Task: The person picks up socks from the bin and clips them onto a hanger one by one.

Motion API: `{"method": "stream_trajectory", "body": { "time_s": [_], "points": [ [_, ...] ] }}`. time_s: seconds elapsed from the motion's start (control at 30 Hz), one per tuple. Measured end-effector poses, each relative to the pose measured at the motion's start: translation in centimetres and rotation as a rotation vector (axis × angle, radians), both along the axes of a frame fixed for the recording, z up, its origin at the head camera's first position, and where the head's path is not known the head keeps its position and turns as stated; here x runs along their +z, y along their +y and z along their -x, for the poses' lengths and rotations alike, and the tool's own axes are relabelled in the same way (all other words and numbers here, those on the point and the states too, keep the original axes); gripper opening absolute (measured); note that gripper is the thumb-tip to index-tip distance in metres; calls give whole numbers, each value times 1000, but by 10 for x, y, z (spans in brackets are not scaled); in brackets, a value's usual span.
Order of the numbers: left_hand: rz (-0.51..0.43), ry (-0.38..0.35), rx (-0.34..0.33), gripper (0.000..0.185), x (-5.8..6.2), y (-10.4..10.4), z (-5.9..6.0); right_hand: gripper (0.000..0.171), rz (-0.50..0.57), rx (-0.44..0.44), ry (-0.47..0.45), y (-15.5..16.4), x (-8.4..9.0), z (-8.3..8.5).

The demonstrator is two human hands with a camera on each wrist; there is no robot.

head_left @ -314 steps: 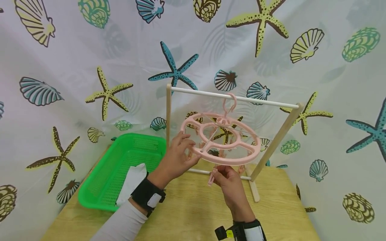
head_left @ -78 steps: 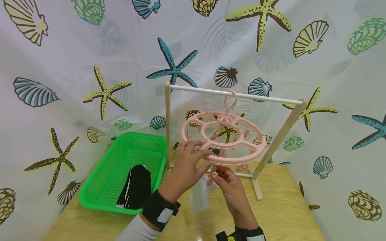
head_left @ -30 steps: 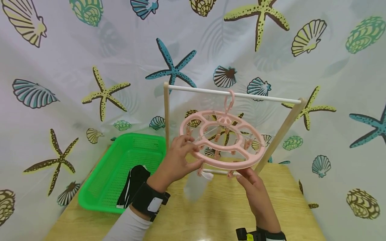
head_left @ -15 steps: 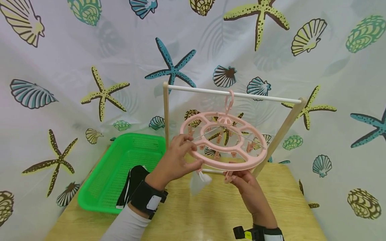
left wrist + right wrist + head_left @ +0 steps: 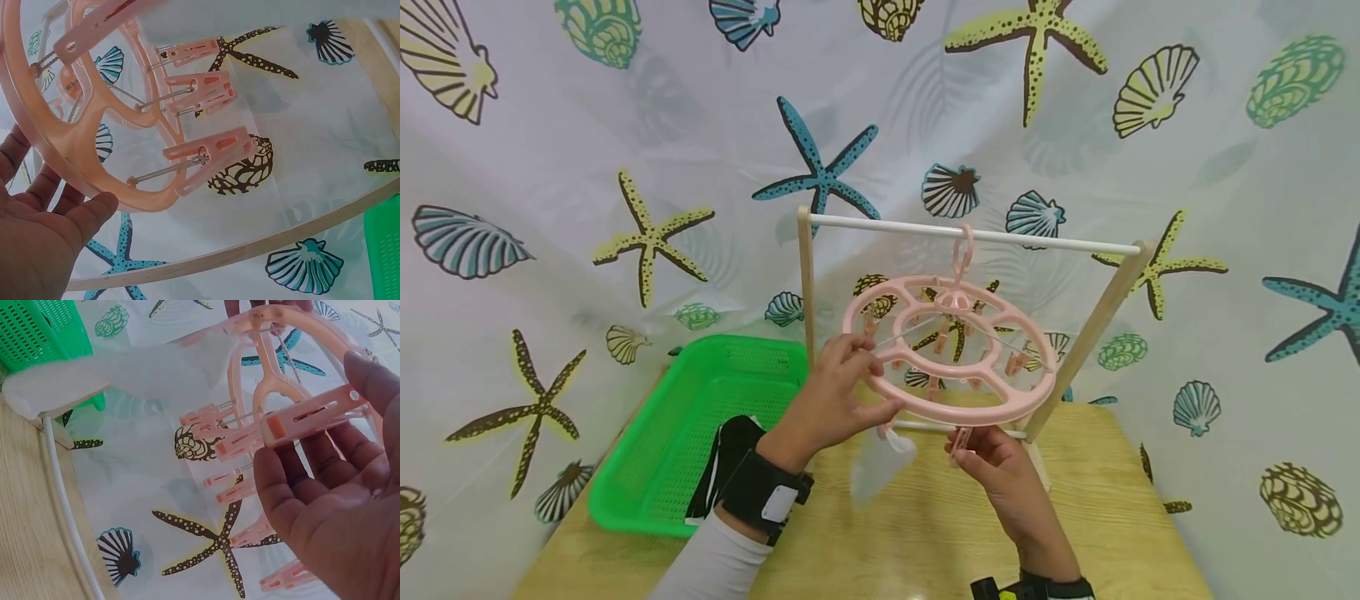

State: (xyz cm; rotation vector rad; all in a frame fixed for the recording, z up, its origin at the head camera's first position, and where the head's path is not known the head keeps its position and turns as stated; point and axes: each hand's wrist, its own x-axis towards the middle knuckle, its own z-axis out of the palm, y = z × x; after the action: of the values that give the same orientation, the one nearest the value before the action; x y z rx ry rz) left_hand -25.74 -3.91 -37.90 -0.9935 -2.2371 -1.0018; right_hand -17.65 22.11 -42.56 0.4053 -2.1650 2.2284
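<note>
The round pink peg hanger (image 5: 951, 354) is hung by its hook from the white rail of a small wooden rack (image 5: 1105, 321) that stands on the worktop (image 5: 925, 533). Its near left rim is gripped by the left hand (image 5: 831, 400), thumb on top and fingers curled beneath, as the left wrist view also shows. One pink peg (image 5: 312, 419) dangling under the front rim is pinched by the right hand (image 5: 992, 462) between thumb and fingers. A white sock (image 5: 872, 467) is already clipped to a neighbouring peg and hangs limp between the two hands. The hanger is judged to be light, stiff plastic that swings and tilts freely on its hook, so it is best steadied at the outer rim, not by the thin spokes. The pegs are small and sprung and hang on short wire links; each is best squeezed at its tail end so that its mouth opens. The sock is soft and light, and is best caught at the cuff. A dark garment (image 5: 730, 462) lies in the green basket (image 5: 655, 467) to the left of the rack.
</note>
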Motion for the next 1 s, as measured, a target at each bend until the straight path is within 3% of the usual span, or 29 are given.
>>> {"method": "stream_trajectory", "body": {
  "time_s": [0.2,0.47,0.77,1.0],
  "points": [
    [-14,-36,6,42,-3,-2,-1,25,7,-34,27,-6,1,-4],
    [-11,-7,23,41,-5,-1,0,14,26,-85,43,-10,3,-6],
    [1,35,48,37,-5,1,1,23,127,-272,-73,-18,4,-6],
    [-5,42,55,37,-6,2,2,20,176,-296,-86,-21,4,-5]
  ]
}}
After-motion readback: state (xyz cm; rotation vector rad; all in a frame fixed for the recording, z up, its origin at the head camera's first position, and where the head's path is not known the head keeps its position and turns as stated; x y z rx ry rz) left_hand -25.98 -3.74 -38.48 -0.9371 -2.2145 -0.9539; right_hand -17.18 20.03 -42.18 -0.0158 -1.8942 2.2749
